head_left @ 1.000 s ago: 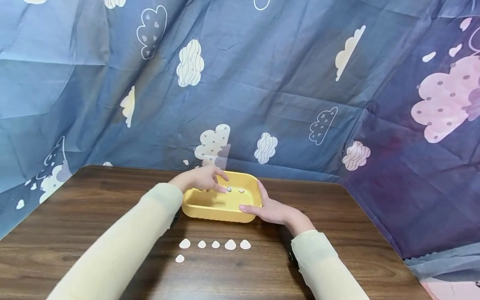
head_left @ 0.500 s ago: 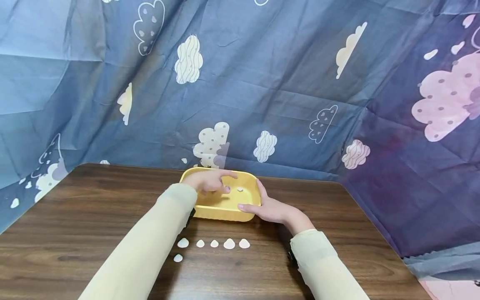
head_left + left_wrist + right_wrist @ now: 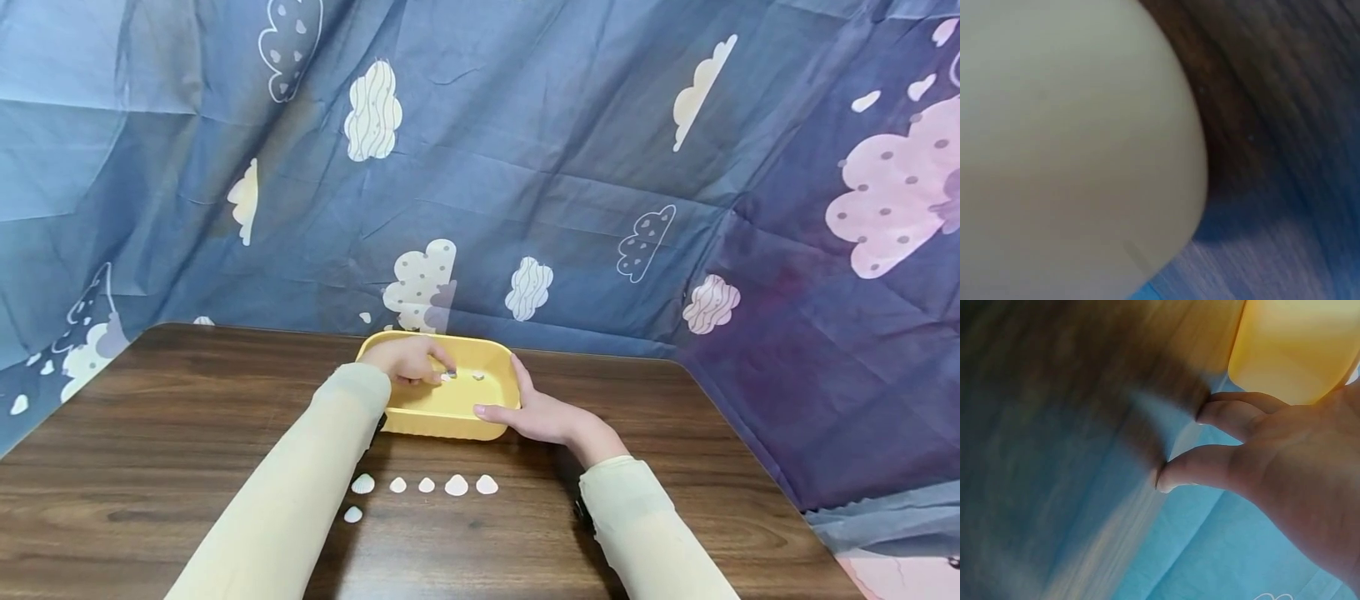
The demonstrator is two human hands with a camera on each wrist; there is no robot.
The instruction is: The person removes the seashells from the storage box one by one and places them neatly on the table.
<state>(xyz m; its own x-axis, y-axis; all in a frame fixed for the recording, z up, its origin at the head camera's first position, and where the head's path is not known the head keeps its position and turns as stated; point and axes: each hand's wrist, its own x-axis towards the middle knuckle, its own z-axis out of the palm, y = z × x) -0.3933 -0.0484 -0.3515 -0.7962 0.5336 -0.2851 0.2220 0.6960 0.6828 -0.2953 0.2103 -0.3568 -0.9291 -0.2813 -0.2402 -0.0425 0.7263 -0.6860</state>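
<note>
My left hand reaches into a yellow tub from its left side, in the head view. Its index finger and thumb are at a small dark shell and a paler shell on the tub's floor; whether they pinch one is too small to tell. Another shell lies to the right inside the tub. At the tub's right end, my right hand grips the wall, thumb over the front rim. In the right wrist view, two fingertips of this hand reach the tabletop beside the tub.
On the brown wooden table, a row of several white shells lies in front of the tub. A single white shell sits below the row's left end. Behind the table hangs a blue cloud-patterned cloth. A pale surface fills much of the left wrist view.
Inside the tub, my left hand first moved right, then back slightly left, its index finger bending down toward the shells. The right hand has kept its grip on the tub.
</note>
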